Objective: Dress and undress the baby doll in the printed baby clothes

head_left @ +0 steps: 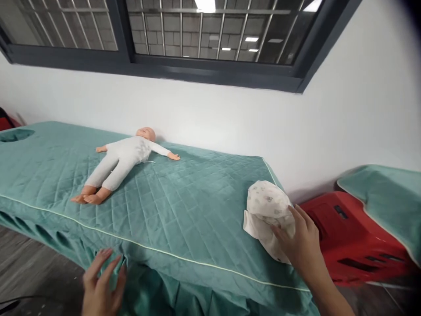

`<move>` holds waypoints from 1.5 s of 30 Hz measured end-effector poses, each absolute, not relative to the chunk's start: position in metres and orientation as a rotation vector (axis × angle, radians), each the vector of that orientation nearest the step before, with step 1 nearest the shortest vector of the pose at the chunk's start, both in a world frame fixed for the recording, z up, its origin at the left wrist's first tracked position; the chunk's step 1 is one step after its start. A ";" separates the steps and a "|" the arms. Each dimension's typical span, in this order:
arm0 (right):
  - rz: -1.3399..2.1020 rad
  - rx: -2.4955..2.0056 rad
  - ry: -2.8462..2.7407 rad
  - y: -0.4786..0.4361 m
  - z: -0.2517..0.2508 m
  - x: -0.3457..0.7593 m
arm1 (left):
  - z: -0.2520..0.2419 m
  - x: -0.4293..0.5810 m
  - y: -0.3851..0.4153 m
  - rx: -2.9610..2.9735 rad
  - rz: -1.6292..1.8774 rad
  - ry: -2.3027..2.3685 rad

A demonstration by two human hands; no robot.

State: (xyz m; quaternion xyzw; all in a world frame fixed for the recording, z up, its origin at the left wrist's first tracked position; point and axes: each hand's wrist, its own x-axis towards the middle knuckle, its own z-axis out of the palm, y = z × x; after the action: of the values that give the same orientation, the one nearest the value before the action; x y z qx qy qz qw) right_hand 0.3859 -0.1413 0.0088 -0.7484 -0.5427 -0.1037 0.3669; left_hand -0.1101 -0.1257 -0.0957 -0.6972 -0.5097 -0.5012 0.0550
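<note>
A baby doll in a white one-piece lies on its back on a bed with a quilted green cover, head toward the wall. A bundled white patterned cloth rests near the bed's right end. My right hand lies on the cloth's near side, fingers curled around the fabric. My left hand hovers at the bed's front edge, fingers spread, touching the cover's skirt and holding nothing.
A white wall with a dark-framed barred window runs behind the bed. A red plastic stool stands to the right, beside a second green-covered bed. Grey floor shows at lower left.
</note>
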 end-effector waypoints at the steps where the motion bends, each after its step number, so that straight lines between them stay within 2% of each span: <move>1: -0.253 -1.966 -1.408 -0.137 0.003 0.397 | -0.092 -0.093 -0.119 -2.154 -1.518 -1.503; 4: -0.070 -2.098 -1.355 -0.126 -0.006 0.411 | -0.067 -0.039 -0.096 -2.373 -1.562 -1.381; 7: -0.015 -2.130 -1.248 -0.112 0.005 0.402 | -0.040 0.010 -0.066 -2.663 -1.589 -1.464; 10: 0.043 -1.957 -1.294 -0.089 0.031 0.372 | -0.025 0.052 -0.037 -2.912 -1.740 -1.474; 13: 0.260 -1.720 -1.446 -0.062 0.057 0.326 | -0.023 0.082 -0.018 -3.091 -1.845 -1.373; 20: 0.951 -1.308 -1.695 -0.021 0.102 0.241 | -0.030 0.086 -0.002 -3.032 -2.282 -1.466; 23: 1.123 -1.173 -1.818 -0.010 0.130 0.229 | -0.031 0.080 0.000 -2.906 -2.471 -1.548; 26: 0.992 -1.192 -2.094 0.007 0.159 0.234 | -0.032 0.079 0.000 -2.699 -2.605 -1.643; 29: 0.542 -1.307 -2.320 0.031 0.174 0.248 | -0.031 0.079 0.000 -2.669 -2.662 -1.681; 32: 0.032 -1.414 -2.308 0.039 0.164 0.254 | -0.028 0.079 0.000 -2.647 -2.780 -1.698; 34: -0.112 -1.396 -2.318 0.027 0.140 0.248 | -0.027 0.079 0.000 -2.539 -2.939 -1.766; 37: 0.061 -1.323 -2.390 -0.010 0.087 0.228 | -0.026 0.078 0.001 -2.310 -3.193 -1.880; 40: 0.104 -1.444 -2.164 -0.038 0.033 0.216 | -0.028 0.076 0.003 -2.153 -3.408 -1.898; 45: 0.136 -1.599 -1.893 -0.039 -0.005 0.214 | -0.026 0.068 0.002 -2.474 -3.590 -1.637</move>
State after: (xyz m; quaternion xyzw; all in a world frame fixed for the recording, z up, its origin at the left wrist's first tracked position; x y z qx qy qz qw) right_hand 0.2144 -0.0392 -0.0053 -0.6097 -0.7216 0.0517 0.3240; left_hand 0.0684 0.0024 -0.0264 -0.3859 -0.2553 -0.5599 -0.6873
